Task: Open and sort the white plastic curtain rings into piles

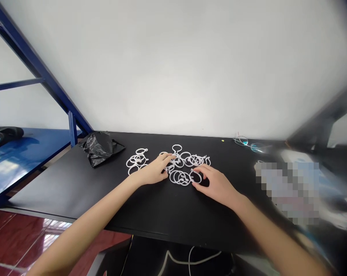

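Several white plastic curtain rings lie in loose, tangled piles on a black tabletop (61, 191). One pile of rings (137, 161) sits left of my left hand (154, 171), whose fingertips lie across a middle group of rings (185, 159). My right hand (216, 185) spreads over the table, its thumb and forefinger on either side of a ring (195, 177). Another cluster of rings (179, 178) lies between my hands. My left hand hides part of the rings beneath it.
A crumpled black plastic bag (101, 148) lies at the table's far left, and glasses (250, 144) at the back right. A blurred, pixelated patch (287, 191) covers the right side. A blue metal shelf frame (38, 69) stands left of the table, with a cable (190, 260) below.
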Available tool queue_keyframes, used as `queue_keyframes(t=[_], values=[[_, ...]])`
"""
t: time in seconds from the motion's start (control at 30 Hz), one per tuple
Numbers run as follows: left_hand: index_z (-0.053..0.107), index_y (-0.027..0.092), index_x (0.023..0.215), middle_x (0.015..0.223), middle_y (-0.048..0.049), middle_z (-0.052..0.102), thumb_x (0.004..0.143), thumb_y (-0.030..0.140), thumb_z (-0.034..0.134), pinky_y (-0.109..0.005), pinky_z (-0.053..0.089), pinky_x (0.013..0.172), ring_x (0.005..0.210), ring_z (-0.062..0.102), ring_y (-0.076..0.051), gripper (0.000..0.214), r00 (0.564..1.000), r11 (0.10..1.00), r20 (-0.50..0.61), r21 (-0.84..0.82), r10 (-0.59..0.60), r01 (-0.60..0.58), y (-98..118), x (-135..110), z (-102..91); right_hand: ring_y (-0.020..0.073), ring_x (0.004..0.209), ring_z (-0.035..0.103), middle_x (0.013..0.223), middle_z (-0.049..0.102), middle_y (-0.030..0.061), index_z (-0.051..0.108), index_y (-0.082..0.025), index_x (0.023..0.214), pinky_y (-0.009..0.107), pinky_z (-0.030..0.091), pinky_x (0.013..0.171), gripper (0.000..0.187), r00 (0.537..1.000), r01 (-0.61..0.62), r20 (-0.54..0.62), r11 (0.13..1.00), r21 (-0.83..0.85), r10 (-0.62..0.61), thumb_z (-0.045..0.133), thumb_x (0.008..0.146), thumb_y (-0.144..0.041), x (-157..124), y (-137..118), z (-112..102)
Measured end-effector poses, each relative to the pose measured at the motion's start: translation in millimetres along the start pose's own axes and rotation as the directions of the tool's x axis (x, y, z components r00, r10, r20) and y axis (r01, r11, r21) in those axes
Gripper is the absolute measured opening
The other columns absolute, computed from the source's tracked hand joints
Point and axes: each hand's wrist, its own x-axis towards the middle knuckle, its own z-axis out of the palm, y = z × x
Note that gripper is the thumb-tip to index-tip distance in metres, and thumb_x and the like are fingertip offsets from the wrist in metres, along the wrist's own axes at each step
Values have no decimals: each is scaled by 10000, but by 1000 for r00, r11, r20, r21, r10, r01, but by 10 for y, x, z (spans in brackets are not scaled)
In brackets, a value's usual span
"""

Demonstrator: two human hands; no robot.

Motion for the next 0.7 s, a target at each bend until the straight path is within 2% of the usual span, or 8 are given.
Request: queue_keyframes(t=[0.1, 0.17, 0.23, 0.33, 0.43, 0.5, 0.6, 0.7], values=[[380, 203, 1410, 1455, -154, 386, 745, 14, 473, -491, 409, 1095, 1373, 352, -293, 698, 1000, 994, -17, -113, 8, -10, 48, 100, 25, 182, 730, 613, 964, 641, 51, 634, -222, 1031, 336, 552, 622, 276, 992, -71, -92, 989, 134, 84, 681, 799, -362, 30, 49, 0], [417, 197, 1381, 1458, -157, 392, 713, 5, 495, -535, 374, 1108, 1398, 303, -323, 699, 999, 989, -45, -150, 4, -11, 115, 145, 25, 172, 718, 601, 982, 627, 61, 616, -225, 1092, 295, 542, 535, 345, 983, -72, -142, 960, 271, 113, 701, 783, -353, 42, 58, -6], [427, 209, 1365, 1465, -142, 397, 708, 4, 505, -539, 338, 1129, 1409, 293, -319, 693, 991, 972, -134, -231, 9, -40, 211, 162, 25, 171, 763, 601, 1048, 606, 73, 568, -241, 1207, 276, 557, 525, 440, 978, -24, -183, 926, 378, 100, 696, 792, -316, 44, 43, -6], [469, 229, 1310, 1392, -106, 493, 793, 77, 545, -475, 362, 1120, 1326, 431, -271, 544, 950, 911, -312, -392, -3, -126, 392, 143, 61, 189, 890, 608, 1086, 589, 77, 495, -264, 1321, 286, 601, 602, 523, 974, 104, -225, 905, 413, -9, 653, 824, -227, 35, -3, 30], [489, 214, 1293, 1279, -96, 588, 877, 199, 578, -392, 445, 1029, 1178, 562, -234, 427, 958, 867, -285, -473, 18, -157, 547, 119, 153, 188, 907, 627, 1042, 608, 69, 544, -260, 1257, 277, 604, 608, 415, 961, 213, -250, 901, 379, -123, 606, 856, -175, 32, -44, 121], [511, 194, 1274, 1195, -97, 631, 924, 221, 530, -354, 477, 955, 1089, 603, -216, 351, 966, 870, -255, -470, 27, -149, 595, 121, 224, 178, 868, 643, 1006, 627, 62, 587, -247, 1166, 265, 595, 588, 312, 954, 241, -261, 900, 364, -149, 587, 868, -157, 41, -63, 192], [585, 168, 1173, 1045, -95, 666, 973, 222, 428, -342, 482, 871, 955, 618, -202, 260, 961, 901, -277, -414, 13, -131, 587, 141, 285, 165, 789, 652, 928, 648, 54, 621, -223, 1055, 252, 577, 553, 200, 950, 224, -291, 901, 371, -116, 575, 874, -150, 58, -84, 255], [608, 172, 1132, 1032, -82, 668, 941, 172, 427, -331, 469, 839, 913, 605, -192, 264, 950, 897, -309, -432, -50, -93, 567, 151, 259, 159, 753, 655, 906, 666, 54, 636, -212, 1023, 256, 571, 558, 152, 945, 211, -316, 890, 405, -81, 577, 886, -180, 52, -121, 241]])
